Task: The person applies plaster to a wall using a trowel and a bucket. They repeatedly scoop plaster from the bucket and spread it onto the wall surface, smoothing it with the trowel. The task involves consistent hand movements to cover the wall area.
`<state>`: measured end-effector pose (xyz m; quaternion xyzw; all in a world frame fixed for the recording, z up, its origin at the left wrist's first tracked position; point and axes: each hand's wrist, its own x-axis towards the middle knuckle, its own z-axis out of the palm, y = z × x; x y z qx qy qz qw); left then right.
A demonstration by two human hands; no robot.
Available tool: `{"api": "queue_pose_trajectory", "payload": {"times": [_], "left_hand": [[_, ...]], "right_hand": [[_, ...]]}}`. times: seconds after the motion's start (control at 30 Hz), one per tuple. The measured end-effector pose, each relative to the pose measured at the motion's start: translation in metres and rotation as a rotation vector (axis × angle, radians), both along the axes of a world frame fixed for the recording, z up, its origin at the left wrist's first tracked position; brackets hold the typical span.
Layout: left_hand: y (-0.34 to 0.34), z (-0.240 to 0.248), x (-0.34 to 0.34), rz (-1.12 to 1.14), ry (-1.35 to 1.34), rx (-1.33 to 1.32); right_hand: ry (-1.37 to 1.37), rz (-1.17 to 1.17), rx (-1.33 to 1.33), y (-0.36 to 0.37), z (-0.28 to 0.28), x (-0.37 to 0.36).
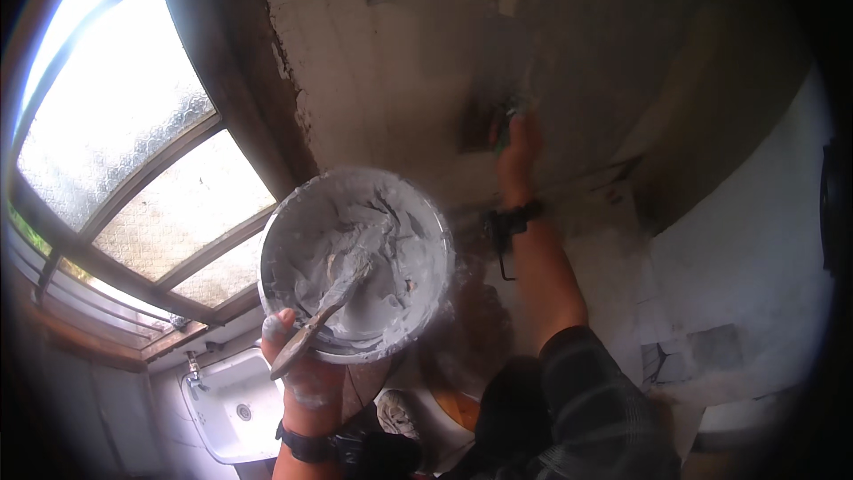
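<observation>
My left hand (311,380), smeared with grey paste, is closed on a round bucket (268,253), its thumb over the rim. Thick grey plaster (378,289) coats the bucket's inside. A paste-covered stirring stick (306,338) leans in the plaster, its handle end sticking out over the rim by my left thumb. Stretched out ahead, my right hand (520,151) is closed around a green-handled tool (504,135) held up at the stained wall surface (426,62). Dim light and blur hide the tool's blade and exact kind.
At the left is a bright window (115,107) with textured panes and a dark frame. Below it stands a white sink (235,427) with a tap (194,372). The wall edge beside the window frame is ragged. A pale wall (737,240) stands at the right.
</observation>
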<state>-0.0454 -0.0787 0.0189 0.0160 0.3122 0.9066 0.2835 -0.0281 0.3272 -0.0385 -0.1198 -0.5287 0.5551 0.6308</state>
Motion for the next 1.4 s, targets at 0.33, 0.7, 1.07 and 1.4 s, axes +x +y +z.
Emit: {"api": "queue_pose_trajectory", "payload": {"times": [0.33, 0.7, 1.07, 1.4], "left_hand": [[-0.014, -0.027, -0.012, 0.005, 0.004, 0.046], [-0.011, -0.027, -0.014, -0.070, 0.007, 0.092], [-0.016, -0.044, -0.017, -0.050, 0.198, 0.194], [-0.015, -0.036, -0.017, 0.013, 0.093, -0.007]], "right_hand": [[-0.074, -0.041, -0.025, -0.012, 0.039, 0.032], [-0.241, -0.191, 0.122, -0.002, -0.032, 0.004], [0.030, -0.007, 0.017, -0.027, 0.074, 0.022], [-0.190, 0.053, -0.004, -0.046, -0.013, 0.003]]}}
